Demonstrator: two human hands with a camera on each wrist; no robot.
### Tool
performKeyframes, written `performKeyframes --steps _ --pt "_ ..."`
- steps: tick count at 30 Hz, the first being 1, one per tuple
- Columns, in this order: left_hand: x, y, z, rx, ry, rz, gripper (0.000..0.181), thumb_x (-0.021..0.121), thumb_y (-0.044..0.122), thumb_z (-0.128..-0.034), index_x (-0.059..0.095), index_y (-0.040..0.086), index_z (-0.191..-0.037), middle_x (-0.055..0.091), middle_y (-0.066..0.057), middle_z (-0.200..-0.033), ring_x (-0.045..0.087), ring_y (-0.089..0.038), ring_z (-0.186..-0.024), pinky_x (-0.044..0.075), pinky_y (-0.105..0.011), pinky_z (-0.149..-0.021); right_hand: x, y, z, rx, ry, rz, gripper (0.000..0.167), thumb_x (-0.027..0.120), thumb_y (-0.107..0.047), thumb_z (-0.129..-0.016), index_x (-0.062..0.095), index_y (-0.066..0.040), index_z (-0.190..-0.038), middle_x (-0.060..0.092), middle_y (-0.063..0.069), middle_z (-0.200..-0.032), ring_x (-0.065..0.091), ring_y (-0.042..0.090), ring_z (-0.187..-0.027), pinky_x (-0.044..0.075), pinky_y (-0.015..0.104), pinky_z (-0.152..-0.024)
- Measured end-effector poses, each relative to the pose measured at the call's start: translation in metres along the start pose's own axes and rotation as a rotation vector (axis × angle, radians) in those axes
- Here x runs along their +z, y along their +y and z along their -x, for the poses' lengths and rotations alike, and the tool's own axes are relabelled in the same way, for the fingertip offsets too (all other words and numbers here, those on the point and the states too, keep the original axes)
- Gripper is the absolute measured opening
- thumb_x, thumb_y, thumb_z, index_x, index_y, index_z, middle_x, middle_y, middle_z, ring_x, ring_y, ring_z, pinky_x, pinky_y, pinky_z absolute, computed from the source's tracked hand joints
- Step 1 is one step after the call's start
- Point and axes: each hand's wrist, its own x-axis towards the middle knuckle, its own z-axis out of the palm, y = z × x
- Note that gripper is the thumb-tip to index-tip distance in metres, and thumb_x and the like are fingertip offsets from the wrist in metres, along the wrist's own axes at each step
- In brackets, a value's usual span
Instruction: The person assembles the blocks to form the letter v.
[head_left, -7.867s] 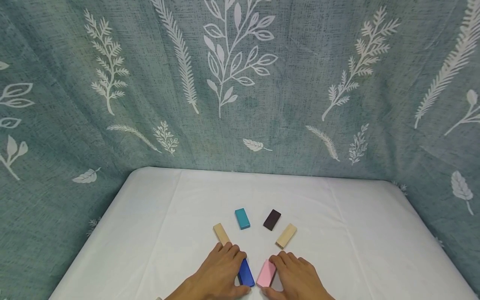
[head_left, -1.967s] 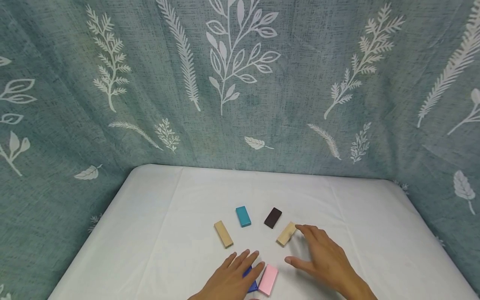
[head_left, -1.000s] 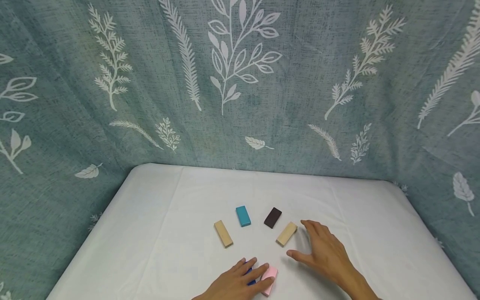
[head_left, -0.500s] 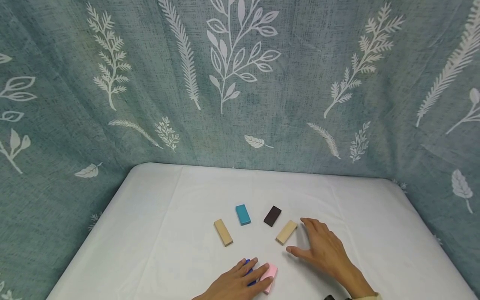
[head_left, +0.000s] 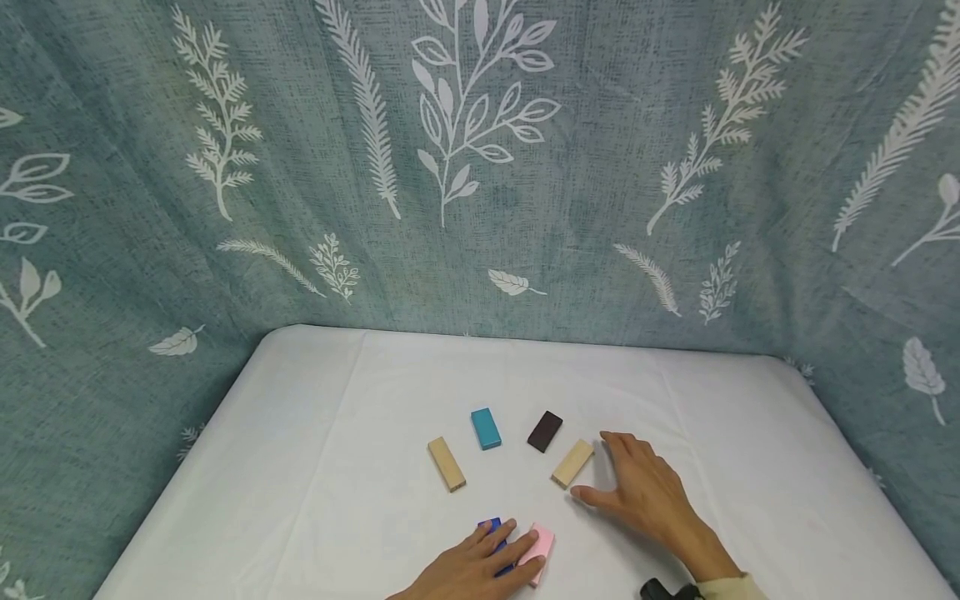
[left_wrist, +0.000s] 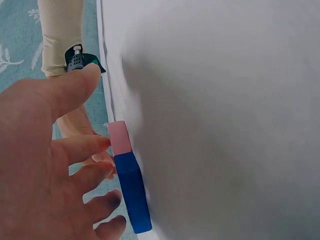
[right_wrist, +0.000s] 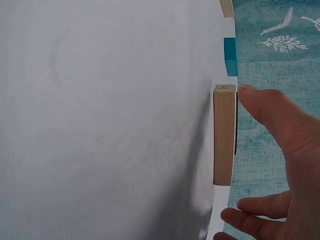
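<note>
Several small rectangular blocks lie on the white-covered table. My left hand has its fingers spread above a blue block and a pink block, partly covering both in the head view. In the left wrist view the pink block sits end-on beside the blue one, and none of the fingers curls round either. My right hand hovers just right of a plain wooden block, thumb and fingers wide apart. In the right wrist view the thumb is near that block's marked end, with a gap at the fingers.
Farther back lie a teal block and a dark brown block. Another wooden block is at the left of the group. A green leaf-patterned curtain hangs behind the table. A black device shows by the right sleeve.
Earlier, my hands were on the blue and pink blocks. Since then my right hand has moved away to the right wooden block and the left has spread. Both have barely moved in the last second.
</note>
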Motion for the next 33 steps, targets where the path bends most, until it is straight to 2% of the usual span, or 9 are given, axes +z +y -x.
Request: performKeyframes --steps 9,22,33 --pt "0.0010 0.0005 0.0010 0.000 -0.015 0.003 0.062 0.035 0.057 -0.1054 0.041 0.021 -0.156 0.039 -0.004 -0.160 0.041 -0.026 -0.143 0.040 -0.035 -0.111 0.0018 0.0010 -0.0044 0.005 -0.025 -0.004 0.100 0.075 -0.069 -0.077 0.053 0.005 -0.140 0.058 0.022 -0.132 0.057 0.043 -0.117 0.049 0.060 -0.088" --pt "0.0026 0.0016 0.0017 0.004 -0.003 0.015 0.061 0.036 0.056 -0.1056 0.042 0.021 -0.155 0.039 -0.004 -0.160 0.042 -0.026 -0.143 0.041 -0.034 -0.110 0.0044 -0.0006 -0.0079 0.010 -0.020 -0.001 0.094 0.080 -0.061 -0.077 0.053 0.005 -0.139 0.059 0.023 -0.130 0.057 0.044 -0.117 0.048 0.061 -0.090" --pt "0.0022 0.0021 0.0023 0.002 -0.019 -0.004 0.062 0.035 0.056 -0.1058 0.040 0.020 -0.156 0.038 -0.004 -0.161 0.041 -0.024 -0.144 0.040 -0.033 -0.111 0.0066 -0.0045 -0.0098 -0.004 -0.005 0.002 0.093 0.078 -0.066 -0.075 0.057 0.002 -0.135 0.061 0.019 -0.126 0.059 0.041 -0.114 0.048 0.058 -0.090"
